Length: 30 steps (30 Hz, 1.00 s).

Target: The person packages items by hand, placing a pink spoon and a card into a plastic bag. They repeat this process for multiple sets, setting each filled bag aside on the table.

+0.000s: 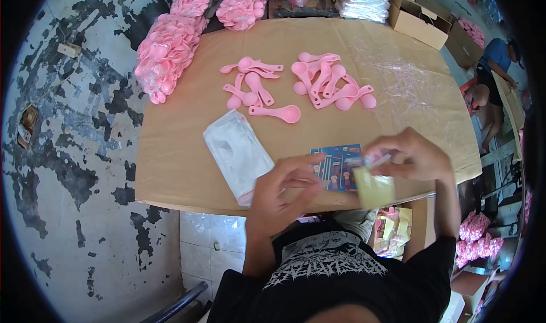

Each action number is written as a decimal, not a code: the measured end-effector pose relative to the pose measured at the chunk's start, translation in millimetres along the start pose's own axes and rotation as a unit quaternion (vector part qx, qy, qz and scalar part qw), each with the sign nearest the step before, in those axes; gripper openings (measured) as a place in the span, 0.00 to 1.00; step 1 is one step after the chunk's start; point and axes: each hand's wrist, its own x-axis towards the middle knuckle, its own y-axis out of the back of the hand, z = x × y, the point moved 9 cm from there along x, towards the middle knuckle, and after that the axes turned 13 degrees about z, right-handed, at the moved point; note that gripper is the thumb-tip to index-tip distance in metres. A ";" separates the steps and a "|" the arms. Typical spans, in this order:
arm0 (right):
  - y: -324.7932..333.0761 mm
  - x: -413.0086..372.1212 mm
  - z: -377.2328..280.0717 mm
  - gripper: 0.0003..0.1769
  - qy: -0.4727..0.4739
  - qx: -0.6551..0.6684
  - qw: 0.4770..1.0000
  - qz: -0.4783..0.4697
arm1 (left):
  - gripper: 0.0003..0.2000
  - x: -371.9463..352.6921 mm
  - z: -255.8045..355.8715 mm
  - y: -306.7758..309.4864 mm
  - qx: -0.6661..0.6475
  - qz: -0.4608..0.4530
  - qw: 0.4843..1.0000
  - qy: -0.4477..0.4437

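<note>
My right hand (412,155) is closed, pinching the top of a small clear plastic packet with a yellow card (375,189) inside; something pink shows near the fingertips, too blurred to name. My left hand (284,195) has its fingers apart and holds nothing. It hovers between a stack of white plastic bags (236,149) and several blue printed cards (335,166) lying on the table. Farther back are two loose groups of pink measuring spoons, one on the left (259,89) and one on the right (327,78). A single pink spoon (276,112) lies in front of the left group.
Brown paper covers the table (182,152). Bagged pink spoons (168,55) line its back left edge; clear plastic packs (363,1) and a cardboard box (418,24) are at the back right. Below the front edge, a carton holds finished-looking packets (392,232). Another person (495,67) sits at far right.
</note>
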 end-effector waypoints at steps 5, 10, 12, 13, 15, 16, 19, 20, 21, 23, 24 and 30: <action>7.9 -9.3 -5.9 0.11 0.072 -0.131 0.987 -0.060 | 0.09 -24.8 -1.3 107.8 0.273 0.170 0.944 -0.072; -42.4 61.2 -54.0 0.16 0.169 -0.097 0.976 0.098 | 0.11 -28.3 -10.9 109.6 0.451 0.149 0.865 -0.163; -81.6 97.1 -52.9 0.20 0.136 -0.122 0.981 0.067 | 0.12 -31.8 -14.4 103.8 0.460 0.152 0.861 -0.157; -96.5 112.0 -52.6 0.20 0.126 -0.136 0.982 0.040 | 0.13 -32.8 -14.9 102.0 0.460 0.156 0.861 -0.154; -119.9 136.0 -49.9 0.20 0.107 -0.169 0.980 -0.017 | 0.14 -34.8 -15.9 100.7 0.458 0.170 0.860 -0.149; -124.3 142.6 -46.9 0.20 0.110 -0.137 0.984 -0.005 | 0.15 -34.7 -15.0 102.9 0.457 0.178 0.859 -0.147; -123.5 151.0 -38.6 0.20 0.112 -0.080 0.990 0.002 | 0.16 -33.9 -13.2 102.1 0.451 0.165 0.861 -0.167; -121.7 151.1 -39.1 0.19 0.108 -0.080 0.991 -0.013 | 0.15 -34.1 -19.1 103.1 0.436 0.155 0.875 -0.145; -120.4 151.0 -37.9 0.19 0.104 -0.080 0.991 -0.027 | 0.15 -34.7 -19.9 103.5 0.435 0.155 0.875 -0.143; -117.6 151.1 -32.4 0.16 0.116 -0.079 0.990 -0.032 | 0.15 -33.9 -20.7 103.5 0.434 0.152 0.877 -0.140; -116.2 151.0 -28.2 0.15 0.123 -0.079 0.989 -0.034 | 0.15 -33.7 -20.6 103.7 0.435 0.152 0.876 -0.140; -66.2 141.5 -22.2 0.11 0.135 0.032 0.987 0.086 | 0.15 -33.6 -19.3 103.2 0.464 0.144 0.866 -0.123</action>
